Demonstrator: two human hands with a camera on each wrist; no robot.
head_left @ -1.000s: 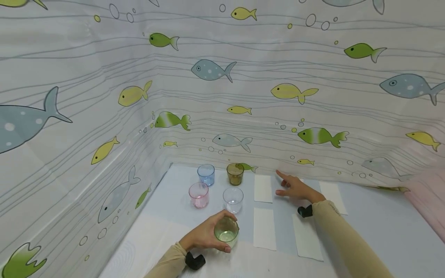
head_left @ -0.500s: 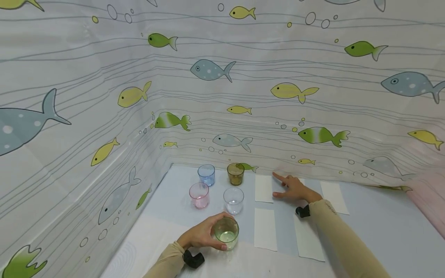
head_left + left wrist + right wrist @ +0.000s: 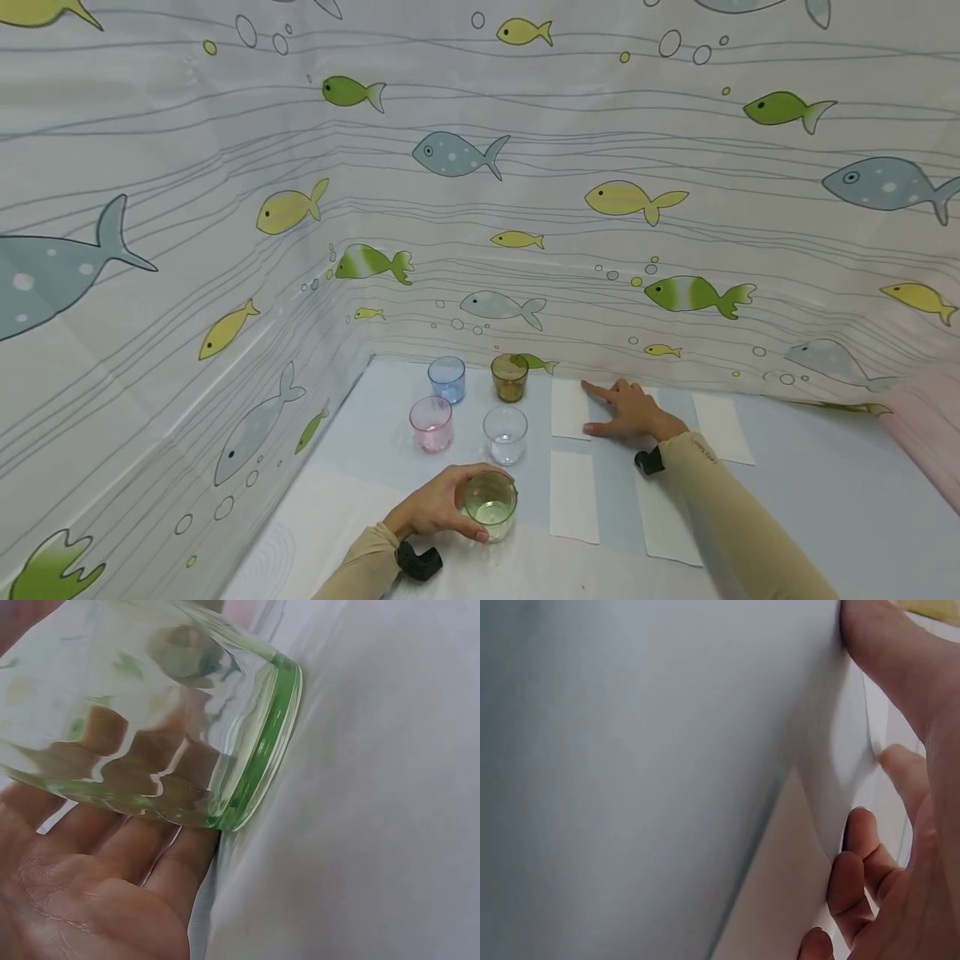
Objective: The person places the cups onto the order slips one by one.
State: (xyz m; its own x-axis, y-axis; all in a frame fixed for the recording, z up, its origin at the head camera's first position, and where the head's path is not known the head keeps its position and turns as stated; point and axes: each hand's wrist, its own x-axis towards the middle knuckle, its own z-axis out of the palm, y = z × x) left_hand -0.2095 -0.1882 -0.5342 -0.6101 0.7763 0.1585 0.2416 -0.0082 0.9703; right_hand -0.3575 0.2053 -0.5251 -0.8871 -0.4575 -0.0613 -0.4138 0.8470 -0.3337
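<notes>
My left hand grips a green drinking glass at the near middle, thumb on the near side and fingers around the far side. In the left wrist view, the glass shows its thick green base against the white cloth, the fingers visible through its wall. My right hand lies low over the back of the table, index finger and thumb spread, other fingers bent. Its index fingertip and thumb tip touch the right edge of a white rectangular sheet. The right wrist view shows the fingers close to the surface.
Behind the green glass stand a clear glass, a pink one, a blue one and an amber one. More white sheets lie to the right, some partly under the right arm. A fish-patterned curtain rises behind.
My right hand has moved left, from beside the back left sheet to that sheet's right edge. The left hand and the green glass have stayed nearly in place.
</notes>
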